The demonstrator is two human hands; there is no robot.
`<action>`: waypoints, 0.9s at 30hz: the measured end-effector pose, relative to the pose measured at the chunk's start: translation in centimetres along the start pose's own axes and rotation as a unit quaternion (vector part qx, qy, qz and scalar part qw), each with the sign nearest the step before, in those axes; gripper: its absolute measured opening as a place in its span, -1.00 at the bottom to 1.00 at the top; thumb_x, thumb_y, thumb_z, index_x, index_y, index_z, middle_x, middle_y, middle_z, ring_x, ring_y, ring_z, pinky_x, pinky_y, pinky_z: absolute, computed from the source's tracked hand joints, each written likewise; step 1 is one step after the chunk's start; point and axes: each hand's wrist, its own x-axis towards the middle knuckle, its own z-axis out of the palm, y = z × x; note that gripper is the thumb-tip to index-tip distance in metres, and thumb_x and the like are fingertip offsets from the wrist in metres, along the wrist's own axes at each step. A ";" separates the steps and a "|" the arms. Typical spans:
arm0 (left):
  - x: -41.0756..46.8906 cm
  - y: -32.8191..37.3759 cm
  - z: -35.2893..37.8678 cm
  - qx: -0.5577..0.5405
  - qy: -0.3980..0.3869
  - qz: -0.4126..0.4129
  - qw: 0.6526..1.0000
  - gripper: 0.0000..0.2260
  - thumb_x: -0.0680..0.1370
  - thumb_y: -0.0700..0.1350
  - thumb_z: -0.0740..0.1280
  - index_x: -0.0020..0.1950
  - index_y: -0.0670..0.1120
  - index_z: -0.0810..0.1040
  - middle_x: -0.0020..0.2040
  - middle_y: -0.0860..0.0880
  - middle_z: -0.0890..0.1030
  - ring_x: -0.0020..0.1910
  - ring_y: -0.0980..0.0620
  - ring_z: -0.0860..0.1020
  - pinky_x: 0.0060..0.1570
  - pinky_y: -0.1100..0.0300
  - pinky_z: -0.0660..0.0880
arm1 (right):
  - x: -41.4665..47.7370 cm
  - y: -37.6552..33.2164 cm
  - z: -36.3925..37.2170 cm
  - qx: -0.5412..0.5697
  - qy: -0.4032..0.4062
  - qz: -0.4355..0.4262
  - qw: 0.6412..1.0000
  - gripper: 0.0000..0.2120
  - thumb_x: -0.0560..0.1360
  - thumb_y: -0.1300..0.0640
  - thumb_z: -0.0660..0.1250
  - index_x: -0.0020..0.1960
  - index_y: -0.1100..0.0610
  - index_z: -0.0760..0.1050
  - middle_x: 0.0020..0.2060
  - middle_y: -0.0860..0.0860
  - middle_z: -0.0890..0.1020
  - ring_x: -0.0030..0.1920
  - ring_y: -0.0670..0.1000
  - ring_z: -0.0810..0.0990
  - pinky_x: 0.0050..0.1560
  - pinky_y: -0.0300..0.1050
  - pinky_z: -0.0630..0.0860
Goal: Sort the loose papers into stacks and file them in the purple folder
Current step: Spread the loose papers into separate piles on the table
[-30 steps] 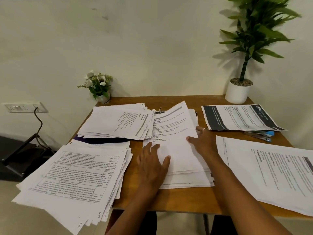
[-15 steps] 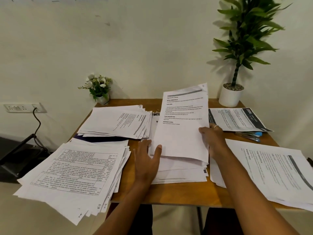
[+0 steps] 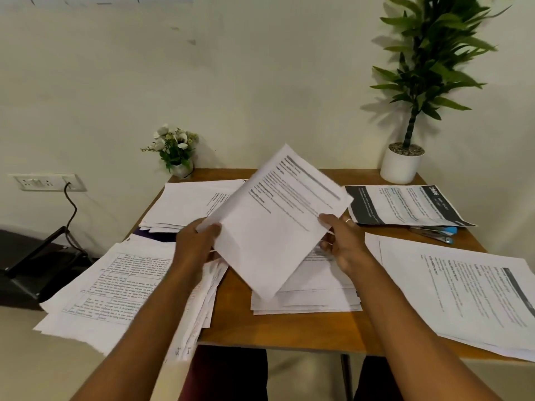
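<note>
I hold a printed sheet (image 3: 275,224) tilted in the air above the middle stack (image 3: 307,296). My left hand (image 3: 197,241) grips its left edge and my right hand (image 3: 344,241) pinches its right edge. More stacks of paper lie around: a tabled one at front left (image 3: 115,287), one at back left (image 3: 188,204), a dark-banded one at back right (image 3: 402,206) and one at front right (image 3: 463,293). A sliver of the purple folder (image 3: 147,233) shows under the back-left stack, mostly hidden.
The wooden table (image 3: 289,331) stands against a white wall. A small flower pot (image 3: 176,151) sits at its back left corner and a tall potted plant (image 3: 405,157) at the back right. A blue stapler (image 3: 437,234) lies by the dark-banded sheets. A wall socket with cable (image 3: 49,182) is at left.
The top sheet has come fully off the middle stack and turned clockwise in the air. My left hand left the stack and took the sheet's left edge; my right hand stayed on its right edge.
</note>
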 end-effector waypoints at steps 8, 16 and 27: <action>4.9 1.5 -7.3 -0.103 -0.025 -0.085 0.991 -0.83 0.63 -0.03 0.36 0.18 -0.05 0.56 0.03 -0.06 0.71 -0.05 -0.01 0.69 -0.21 0.10 0.64 | 0.5 1.2 3.3 -0.065 -0.059 0.064 0.994 -0.79 0.57 0.27 0.37 0.20 0.18 0.54 -0.20 0.12 0.73 -0.47 -0.08 0.43 -0.57 -0.29 0.30; 5.1 -0.6 -9.5 -0.364 -0.053 -0.142 0.919 -0.29 0.55 0.42 0.17 0.38 -0.15 0.45 0.21 -0.19 0.67 0.13 -0.26 0.67 -0.04 -0.16 0.66 | 1.3 4.1 11.3 -0.007 -0.094 0.080 0.992 -0.63 0.58 0.41 0.30 0.33 0.15 0.46 -0.03 0.10 0.74 -0.10 0.17 0.76 -0.11 0.01 0.71; 3.0 0.0 -6.1 -0.298 -0.107 -0.162 0.935 -0.46 0.61 0.20 0.29 0.48 -0.08 0.37 0.25 -0.18 0.65 0.13 -0.29 0.66 -0.01 -0.14 0.66 | 0.4 4.5 14.0 -0.065 -0.201 0.115 0.971 -0.75 0.62 0.28 0.34 0.28 0.18 0.47 0.09 0.17 0.71 -0.02 0.17 0.75 -0.05 -0.06 0.70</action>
